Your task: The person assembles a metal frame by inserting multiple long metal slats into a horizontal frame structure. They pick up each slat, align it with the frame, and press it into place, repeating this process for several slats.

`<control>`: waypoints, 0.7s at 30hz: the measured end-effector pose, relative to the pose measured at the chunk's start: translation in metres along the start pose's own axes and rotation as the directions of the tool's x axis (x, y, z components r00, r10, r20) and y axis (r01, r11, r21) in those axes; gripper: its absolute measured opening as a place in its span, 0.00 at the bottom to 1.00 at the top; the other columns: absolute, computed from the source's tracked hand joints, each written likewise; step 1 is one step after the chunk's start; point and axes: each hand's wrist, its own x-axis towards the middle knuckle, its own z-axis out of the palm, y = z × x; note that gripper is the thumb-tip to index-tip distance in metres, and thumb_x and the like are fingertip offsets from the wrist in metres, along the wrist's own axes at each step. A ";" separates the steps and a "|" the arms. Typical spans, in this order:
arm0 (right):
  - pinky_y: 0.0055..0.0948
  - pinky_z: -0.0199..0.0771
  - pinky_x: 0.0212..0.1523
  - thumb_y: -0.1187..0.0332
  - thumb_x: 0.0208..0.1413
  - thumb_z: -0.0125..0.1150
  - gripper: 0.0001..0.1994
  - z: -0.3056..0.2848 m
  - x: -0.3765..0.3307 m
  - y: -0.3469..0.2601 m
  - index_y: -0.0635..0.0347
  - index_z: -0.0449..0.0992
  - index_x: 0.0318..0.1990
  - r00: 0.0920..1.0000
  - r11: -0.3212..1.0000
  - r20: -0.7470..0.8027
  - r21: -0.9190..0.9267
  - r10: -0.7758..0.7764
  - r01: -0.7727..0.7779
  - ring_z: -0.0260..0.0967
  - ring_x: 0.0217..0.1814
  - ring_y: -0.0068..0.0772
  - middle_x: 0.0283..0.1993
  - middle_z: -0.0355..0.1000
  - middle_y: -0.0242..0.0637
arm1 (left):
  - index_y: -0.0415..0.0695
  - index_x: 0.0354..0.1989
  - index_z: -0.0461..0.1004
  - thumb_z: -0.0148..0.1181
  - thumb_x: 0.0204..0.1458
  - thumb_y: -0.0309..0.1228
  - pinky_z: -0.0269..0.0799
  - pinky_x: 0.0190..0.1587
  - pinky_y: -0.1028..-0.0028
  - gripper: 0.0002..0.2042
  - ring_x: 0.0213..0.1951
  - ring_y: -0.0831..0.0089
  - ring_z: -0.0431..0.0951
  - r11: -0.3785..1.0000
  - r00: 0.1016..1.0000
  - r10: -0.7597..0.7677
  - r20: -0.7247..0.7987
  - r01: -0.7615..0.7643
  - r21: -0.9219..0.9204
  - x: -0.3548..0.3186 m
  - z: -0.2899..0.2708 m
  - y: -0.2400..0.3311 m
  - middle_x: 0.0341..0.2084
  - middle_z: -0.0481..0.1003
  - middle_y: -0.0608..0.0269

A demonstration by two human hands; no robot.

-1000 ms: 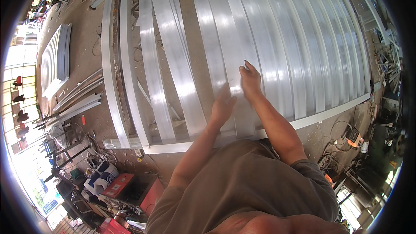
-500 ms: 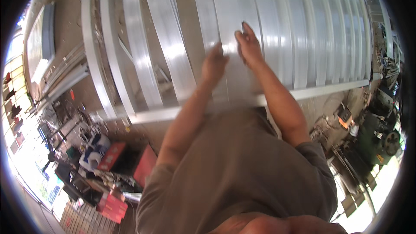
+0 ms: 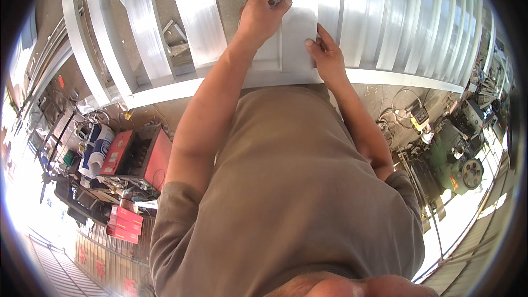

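Note:
A wide silver metal plank point(image 3: 300, 27), aluminium by its look, lies lengthwise in front of me, its near end at the front rail point(image 3: 385, 77) of a frame. My left hand point(image 3: 263, 15) is at the plank's left edge, with the thumb on top, the index finger stretched along the edge and the other fingers curled. Lower down, my right hand point(image 3: 330, 61) grips the right edge between thumb and fingers, some of which are hidden. Left of the plank, another flat metal strip point(image 3: 266, 66) runs under my left wrist.
More metal slats point(image 3: 198, 16) cross the frame on both sides, with gaps over the floor at left. A red cabinet point(image 3: 157, 157) and red boxes point(image 3: 125, 224) stand behind at left. At right are a cable point(image 3: 404, 96) and a green machine point(image 3: 454, 154) with a wheel.
My left hand has gone forward and slightly left along the plank. The right hand has come to the plank's right edge. The whole view has shifted, with the frame now higher in it.

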 end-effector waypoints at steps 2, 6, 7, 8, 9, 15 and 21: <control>0.18 0.63 0.37 0.63 0.69 0.66 0.32 0.004 -0.002 0.007 0.65 0.64 0.76 1.000 1.000 -0.025 0.011 -0.009 0.009 0.58 0.35 0.15 0.34 0.63 0.23 | 0.51 0.76 0.65 0.68 0.59 0.38 0.74 0.59 0.63 0.35 0.53 0.60 0.79 0.998 0.999 0.040 0.025 -0.041 0.050 0.000 -0.001 -0.003 0.55 0.77 0.52; 0.20 0.64 0.39 0.63 0.69 0.65 0.32 0.010 0.002 0.027 0.65 0.64 0.76 0.988 0.990 -0.061 -0.038 -0.139 0.136 0.59 0.36 0.17 0.35 0.62 0.23 | 0.47 0.74 0.66 0.71 0.54 0.34 0.77 0.56 0.54 0.37 0.50 0.49 0.81 0.994 0.994 0.103 0.029 -0.104 0.028 0.002 -0.002 -0.007 0.49 0.78 0.43; 0.21 0.65 0.40 0.63 0.69 0.65 0.32 0.011 0.004 0.031 0.65 0.64 0.75 0.984 0.985 -0.085 -0.087 -0.157 0.149 0.59 0.37 0.19 0.35 0.62 0.24 | 0.50 0.74 0.66 0.70 0.55 0.34 0.77 0.55 0.54 0.36 0.50 0.48 0.81 0.990 0.992 0.125 -0.013 -0.124 0.073 0.002 0.000 -0.007 0.49 0.78 0.42; 0.22 0.66 0.42 0.63 0.69 0.65 0.31 0.011 0.006 0.034 0.65 0.65 0.75 0.977 0.974 -0.099 -0.146 -0.188 0.172 0.60 0.38 0.21 0.36 0.63 0.26 | 0.52 0.74 0.66 0.70 0.55 0.34 0.77 0.55 0.53 0.36 0.49 0.47 0.81 0.983 0.987 0.149 -0.054 -0.142 0.119 0.002 0.002 -0.007 0.49 0.78 0.42; 0.23 0.67 0.43 0.64 0.69 0.65 0.30 0.010 0.009 0.036 0.65 0.66 0.74 0.969 0.960 -0.113 -0.205 -0.219 0.193 0.61 0.39 0.23 0.37 0.64 0.27 | 0.53 0.74 0.66 0.70 0.55 0.34 0.77 0.55 0.53 0.35 0.49 0.47 0.80 0.982 0.987 0.148 -0.055 -0.140 0.127 0.002 0.003 -0.008 0.48 0.78 0.42; 0.29 0.70 0.54 0.66 0.67 0.65 0.24 0.005 0.026 0.040 0.65 0.74 0.67 0.890 0.824 -0.111 -0.442 -0.443 0.355 0.67 0.48 0.32 0.44 0.71 0.37 | 0.56 0.74 0.67 0.69 0.56 0.34 0.76 0.55 0.53 0.35 0.49 0.48 0.80 0.980 0.991 0.115 -0.070 -0.101 0.173 0.005 0.007 -0.008 0.47 0.78 0.45; 0.36 0.70 0.56 0.67 0.66 0.63 0.23 0.005 0.029 0.041 0.67 0.75 0.66 0.874 0.804 -0.099 -0.452 -0.475 0.386 0.68 0.51 0.41 0.47 0.73 0.42 | 0.54 0.74 0.68 0.69 0.55 0.35 0.76 0.56 0.55 0.35 0.50 0.51 0.80 0.977 0.993 0.094 -0.068 -0.079 0.196 0.007 0.007 -0.004 0.47 0.78 0.48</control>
